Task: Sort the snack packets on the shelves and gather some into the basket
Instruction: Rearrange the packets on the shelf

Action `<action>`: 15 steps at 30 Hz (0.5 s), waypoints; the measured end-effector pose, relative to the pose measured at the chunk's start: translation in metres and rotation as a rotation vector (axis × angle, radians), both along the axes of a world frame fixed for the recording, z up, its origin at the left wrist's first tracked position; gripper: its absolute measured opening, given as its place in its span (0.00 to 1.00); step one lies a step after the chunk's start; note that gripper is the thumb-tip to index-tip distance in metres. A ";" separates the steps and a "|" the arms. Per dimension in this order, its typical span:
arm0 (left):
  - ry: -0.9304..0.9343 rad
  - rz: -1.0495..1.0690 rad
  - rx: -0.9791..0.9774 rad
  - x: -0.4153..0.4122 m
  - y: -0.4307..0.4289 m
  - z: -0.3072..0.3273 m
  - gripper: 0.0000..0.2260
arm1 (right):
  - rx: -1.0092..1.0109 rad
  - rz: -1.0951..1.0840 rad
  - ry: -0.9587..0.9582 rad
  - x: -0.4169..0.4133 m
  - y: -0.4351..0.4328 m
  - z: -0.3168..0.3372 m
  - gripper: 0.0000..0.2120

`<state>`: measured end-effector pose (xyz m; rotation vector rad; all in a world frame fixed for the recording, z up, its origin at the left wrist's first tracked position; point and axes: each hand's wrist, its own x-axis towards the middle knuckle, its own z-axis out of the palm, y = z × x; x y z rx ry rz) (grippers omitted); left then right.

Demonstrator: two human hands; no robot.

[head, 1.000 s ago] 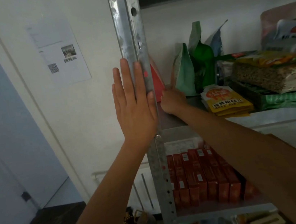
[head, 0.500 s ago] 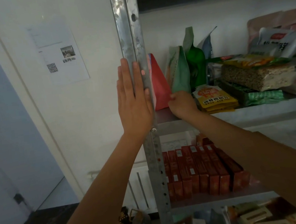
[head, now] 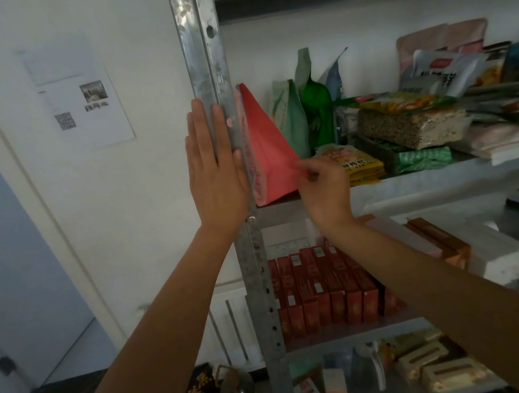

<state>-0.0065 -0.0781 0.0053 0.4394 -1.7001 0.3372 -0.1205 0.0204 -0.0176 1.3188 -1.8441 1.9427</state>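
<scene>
- Red snack pouch (head: 266, 156) stands at the left end of the middle shelf (head: 414, 180), right up against the shelving's metal upright post (head: 198, 39). The post covers its left edge, so I cannot tell if it touches the metal.
- Right hand (head: 322, 184) pinches the pouch's lower right edge between thumb and curled fingers, just right of the post.
- Left hand (head: 215, 169) lies flat on the post's outer face, fingers straight and pressed together, pointing up.
- Green pouches (head: 291, 119) stand upright behind the red one, further right of the post.
- A yellow packet (head: 357, 163) lies flat on the same shelf, partly behind the right hand.
- Red boxes (head: 323, 290) are lined up in rows one shelf down, just right of the post.
- A printed notice (head: 81, 104) hangs on the wall left of the post.
</scene>
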 end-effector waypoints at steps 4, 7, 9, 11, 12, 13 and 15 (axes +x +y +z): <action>-0.003 0.029 0.024 0.001 0.001 -0.001 0.25 | -0.066 0.003 -0.028 -0.002 0.018 -0.006 0.18; -0.018 0.087 0.038 0.001 0.004 -0.001 0.25 | -0.117 0.041 -0.070 0.002 0.035 -0.011 0.18; -0.029 0.120 0.059 0.002 0.005 -0.001 0.23 | -0.132 0.056 -0.102 0.008 0.047 -0.014 0.17; -0.040 0.114 0.091 0.003 0.008 -0.001 0.22 | -0.154 0.074 -0.116 0.013 0.059 -0.019 0.15; -0.046 0.098 0.110 0.004 0.009 -0.001 0.23 | -0.165 0.080 -0.108 0.015 0.064 -0.020 0.15; -0.055 0.074 0.131 0.005 0.012 0.000 0.23 | -0.172 0.086 -0.097 0.017 0.068 -0.022 0.15; -0.073 -0.030 0.182 0.010 0.019 0.003 0.25 | -0.175 0.092 -0.093 0.019 0.075 -0.025 0.16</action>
